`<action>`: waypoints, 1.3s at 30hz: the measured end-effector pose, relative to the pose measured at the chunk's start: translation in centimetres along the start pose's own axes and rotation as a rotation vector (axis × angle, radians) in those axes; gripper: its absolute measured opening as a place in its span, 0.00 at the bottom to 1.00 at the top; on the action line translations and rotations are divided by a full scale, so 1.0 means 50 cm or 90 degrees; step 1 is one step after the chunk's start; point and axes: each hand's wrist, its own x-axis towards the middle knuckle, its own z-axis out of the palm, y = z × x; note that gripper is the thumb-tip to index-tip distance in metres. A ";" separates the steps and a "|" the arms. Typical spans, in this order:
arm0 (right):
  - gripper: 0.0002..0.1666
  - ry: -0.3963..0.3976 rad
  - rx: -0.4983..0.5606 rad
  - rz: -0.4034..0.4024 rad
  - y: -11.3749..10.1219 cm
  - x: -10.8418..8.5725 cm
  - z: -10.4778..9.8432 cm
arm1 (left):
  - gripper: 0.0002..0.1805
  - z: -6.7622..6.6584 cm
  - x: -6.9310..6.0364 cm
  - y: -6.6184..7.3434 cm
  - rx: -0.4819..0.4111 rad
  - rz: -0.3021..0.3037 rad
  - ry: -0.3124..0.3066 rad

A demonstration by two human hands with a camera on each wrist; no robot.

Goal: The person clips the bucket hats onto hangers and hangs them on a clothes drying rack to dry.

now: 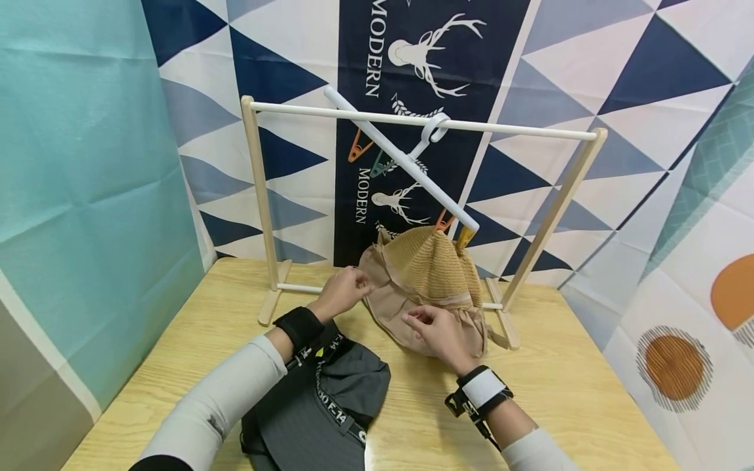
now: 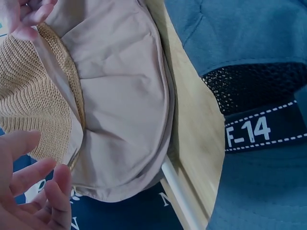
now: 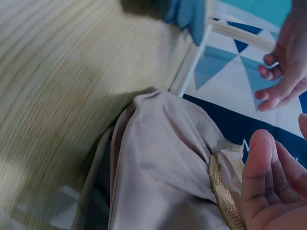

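Note:
A beige sun hat (image 1: pixel 432 268) with a knitted crown and a tan fabric brim hangs from the low end of a tilted pale hanger (image 1: pixel 400 157). An orange clip (image 1: pixel 443 221) and a yellow clip (image 1: pixel 465 237) grip its crown. To the left of the hat is my left hand (image 1: pixel 343 292), its fingers loosely bent with nothing between them. My right hand (image 1: pixel 440 333) is in front of the brim, fingers relaxed and holding nothing; whether it touches the fabric I cannot tell. In the left wrist view the brim (image 2: pixel 122 96) spreads beside the left fingers (image 2: pixel 33 175).
The hanger hooks over the white rod (image 1: pixel 518 129) of a wooden rack. Another orange clip (image 1: pixel 358 147) and a green clip (image 1: pixel 379 163) dangle from its raised end. A dark grey cap (image 1: pixel 312 412) with an F-14 band lies on the wooden table (image 1: pixel 530 405), under the left forearm.

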 end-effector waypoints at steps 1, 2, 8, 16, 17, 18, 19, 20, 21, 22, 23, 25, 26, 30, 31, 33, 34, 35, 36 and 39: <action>0.13 0.001 -0.011 -0.002 0.000 -0.003 0.001 | 0.12 0.000 -0.001 -0.002 0.001 -0.001 -0.003; 0.12 0.004 -0.023 -0.009 0.000 -0.005 0.002 | 0.12 0.000 -0.001 -0.003 0.000 -0.002 -0.005; 0.11 0.003 -0.023 -0.019 0.004 -0.014 0.012 | 0.10 -0.001 -0.007 -0.008 0.024 -0.002 -0.030; 0.10 -0.055 0.045 0.036 0.012 -0.029 0.031 | 0.10 0.003 -0.022 -0.022 0.021 0.007 -0.094; 0.10 -0.058 0.043 0.037 0.011 -0.030 0.031 | 0.08 0.003 -0.023 -0.023 0.021 -0.001 -0.100; 0.10 -0.061 0.042 0.038 0.010 -0.030 0.031 | 0.07 0.002 -0.025 -0.024 0.022 -0.010 -0.108; 0.10 -0.063 0.040 0.038 0.008 -0.031 0.030 | 0.07 0.001 -0.027 -0.024 0.023 -0.020 -0.117; 0.11 -0.066 0.041 0.040 0.007 -0.030 0.030 | 0.07 0.001 -0.028 -0.023 0.025 -0.026 -0.126; 0.11 -0.070 0.040 0.044 0.006 -0.031 0.030 | 0.08 0.000 -0.029 -0.023 0.029 -0.033 -0.136; 0.11 -0.072 0.041 0.048 0.006 -0.031 0.032 | 0.09 0.001 -0.030 -0.022 0.033 -0.038 -0.147; 0.11 -0.076 0.044 0.053 0.007 -0.033 0.034 | 0.11 0.003 -0.031 -0.021 0.039 -0.042 -0.158; 0.12 -0.088 0.057 0.068 0.010 -0.036 0.039 | 0.13 0.006 -0.032 -0.020 0.043 -0.046 -0.182; 0.12 -0.094 0.061 0.074 0.012 -0.038 0.041 | 0.14 0.008 -0.033 -0.020 0.048 -0.044 -0.192; 0.14 -0.109 0.071 0.078 0.021 -0.047 0.052 | 0.17 0.014 -0.035 -0.019 0.051 -0.048 -0.217; 0.14 -0.109 0.069 0.076 0.023 -0.050 0.053 | 0.17 0.015 -0.037 -0.020 0.052 -0.048 -0.219; 0.14 -0.105 0.067 0.071 0.025 -0.053 0.056 | 0.18 0.017 -0.039 -0.022 0.059 -0.046 -0.223; 0.14 -0.106 0.069 0.073 0.026 -0.053 0.057 | 0.18 0.018 -0.041 -0.023 0.061 -0.047 -0.226; 0.14 -0.107 0.072 0.072 0.026 -0.054 0.057 | 0.19 0.018 -0.043 -0.024 0.064 -0.047 -0.226; 0.14 -0.110 0.077 0.074 0.027 -0.056 0.058 | 0.19 0.018 -0.044 -0.025 0.065 -0.047 -0.229; 0.15 -0.123 0.094 0.075 0.026 -0.059 0.059 | 0.21 0.017 -0.046 -0.027 0.061 -0.051 -0.238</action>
